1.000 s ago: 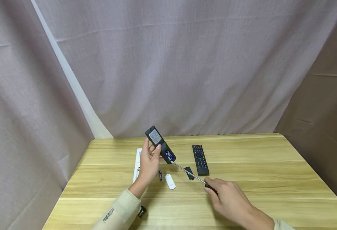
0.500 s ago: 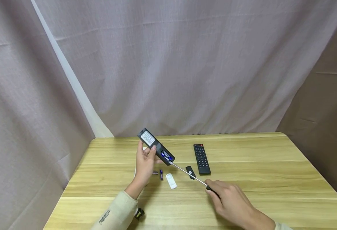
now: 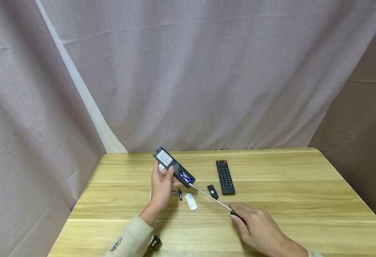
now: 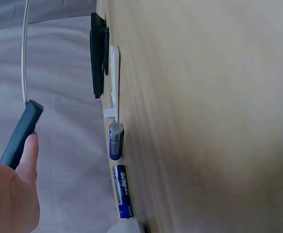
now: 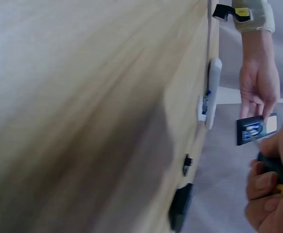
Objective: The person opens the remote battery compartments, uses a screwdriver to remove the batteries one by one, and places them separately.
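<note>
In the head view my left hand (image 3: 161, 187) holds a black remote control (image 3: 177, 167) above the table, its labelled back facing up. Blue batteries (image 3: 186, 176) sit in its uncovered compartment. My right hand (image 3: 260, 228) grips a screwdriver (image 3: 212, 197) by its dark handle. The metal shaft slants up to the left, and its tip is at the lower end of the compartment; whether it touches a battery I cannot tell. The right wrist view shows the screwdriver handle (image 5: 273, 166) inside curled fingers. From the left wrist, the remote's edge (image 4: 20, 136) shows above my thumb.
A second black remote (image 3: 225, 177) lies face up on the wooden table. Near it are a small black cover (image 3: 212, 192), a white cover (image 3: 191, 201) and loose blue batteries (image 4: 123, 191). A white remote (image 5: 214, 92) lies partly hidden behind my left hand. Curtains (image 3: 207, 78) surround the table.
The held remote has moved slightly left and tilted to a flatter slant, so more of its batteries shows. The screwdriver tip has stayed at the compartment's lower end; my right hand has barely moved.
</note>
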Available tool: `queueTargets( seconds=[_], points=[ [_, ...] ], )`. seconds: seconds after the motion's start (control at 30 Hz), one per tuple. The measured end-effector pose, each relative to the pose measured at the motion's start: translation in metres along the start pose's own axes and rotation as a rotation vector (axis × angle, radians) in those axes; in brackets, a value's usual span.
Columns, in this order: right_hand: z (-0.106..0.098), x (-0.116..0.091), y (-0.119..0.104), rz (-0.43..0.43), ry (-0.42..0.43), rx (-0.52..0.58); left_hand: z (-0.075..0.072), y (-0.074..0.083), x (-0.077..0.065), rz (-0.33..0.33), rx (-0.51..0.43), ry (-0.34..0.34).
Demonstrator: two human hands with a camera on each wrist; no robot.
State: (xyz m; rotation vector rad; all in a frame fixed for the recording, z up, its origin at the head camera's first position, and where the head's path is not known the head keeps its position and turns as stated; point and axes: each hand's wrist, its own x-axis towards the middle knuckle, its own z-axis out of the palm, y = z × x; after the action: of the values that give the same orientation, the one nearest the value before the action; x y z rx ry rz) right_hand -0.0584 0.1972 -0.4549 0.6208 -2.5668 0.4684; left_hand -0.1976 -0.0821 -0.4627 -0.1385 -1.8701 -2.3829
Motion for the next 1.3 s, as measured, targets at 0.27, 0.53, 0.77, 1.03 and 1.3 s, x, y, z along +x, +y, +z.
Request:
queueTargets(
  seconds=[0.27,0.53,0.77,1.03,1.3],
  points=[
    [-0.015,0.017,-0.018,0.089,-0.121,-0.026,0.011,-0.001,-0.011,0.111,0.115,-0.051],
    [-0.012,0.016,-0.017,0.088,-0.102,-0.017,0.013,0.002,-0.008,0.092,0.085,-0.020],
    [-0.004,0.006,-0.006,0.040,-0.018,0.004,0.003,0.001,0.001,0.013,-0.059,0.042],
    [0.002,-0.002,-0.002,0.029,0.020,0.021,0.001,-0.001,0.003,-0.012,-0.053,0.035],
    [0.005,-0.007,-0.003,0.046,0.000,0.098,0.002,-0.002,0.000,0.009,-0.045,0.022]
  ],
)
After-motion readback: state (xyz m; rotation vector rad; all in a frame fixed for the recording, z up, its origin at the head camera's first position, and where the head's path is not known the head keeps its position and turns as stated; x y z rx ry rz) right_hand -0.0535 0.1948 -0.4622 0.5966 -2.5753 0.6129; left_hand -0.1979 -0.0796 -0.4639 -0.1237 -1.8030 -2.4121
